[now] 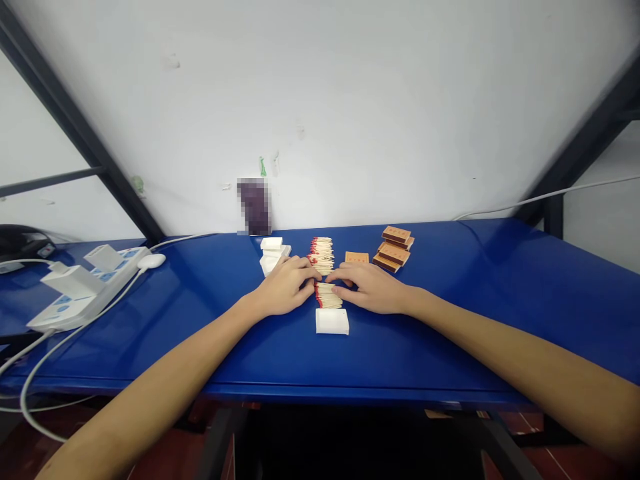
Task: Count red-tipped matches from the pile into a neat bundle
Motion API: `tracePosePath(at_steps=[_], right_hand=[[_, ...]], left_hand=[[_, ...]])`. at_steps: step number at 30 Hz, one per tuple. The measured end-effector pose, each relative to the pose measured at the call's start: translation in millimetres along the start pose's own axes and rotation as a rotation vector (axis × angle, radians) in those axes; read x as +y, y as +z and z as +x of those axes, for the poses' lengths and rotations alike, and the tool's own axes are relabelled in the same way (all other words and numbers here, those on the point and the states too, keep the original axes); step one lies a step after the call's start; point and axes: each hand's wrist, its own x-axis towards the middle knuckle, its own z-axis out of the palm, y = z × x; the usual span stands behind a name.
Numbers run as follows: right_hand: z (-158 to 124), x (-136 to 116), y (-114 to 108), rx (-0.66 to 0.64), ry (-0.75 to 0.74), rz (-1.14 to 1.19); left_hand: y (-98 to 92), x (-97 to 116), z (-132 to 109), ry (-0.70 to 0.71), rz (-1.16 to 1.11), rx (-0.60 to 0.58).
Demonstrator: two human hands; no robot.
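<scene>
Two groups of red-tipped wooden matches lie in the middle of the blue table, a larger far pile (321, 255) and a smaller near bunch (328, 297). My left hand (286, 287) is at the red heads of the near bunch, its fingers curled and its thumb against the heads. From the other side, my right hand (373, 287) has its thumb over the plain ends and its index finger at the gap between the groups. Just in front of the near bunch sits a white inner matchbox tray (332, 321). An orange matchbox sleeve (357, 257) lies behind my right hand.
Several white trays (273, 253) are stacked behind my left hand. Brown matchboxes (394, 248) are piled at the back right. A white power strip (90, 287) with chargers and cables lies on the left of the blue table (425, 353). A blurred dark object (256, 207) leans on the wall.
</scene>
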Motion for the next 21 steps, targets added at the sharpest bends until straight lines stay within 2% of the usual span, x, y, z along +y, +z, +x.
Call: tracePosePath(at_steps=[11, 21], right_hand=[[-2.1, -3.4, -4.2, -0.025, 0.061, 0.049], [-2.5, -4.8, -8.0, -0.072, 0.052, 0.046]], left_hand=[[-1.1, 1.3, 0.3, -0.003, 0.015, -0.007], [-1.1, 1.7, 0.5, -0.016, 0.032, -0.007]])
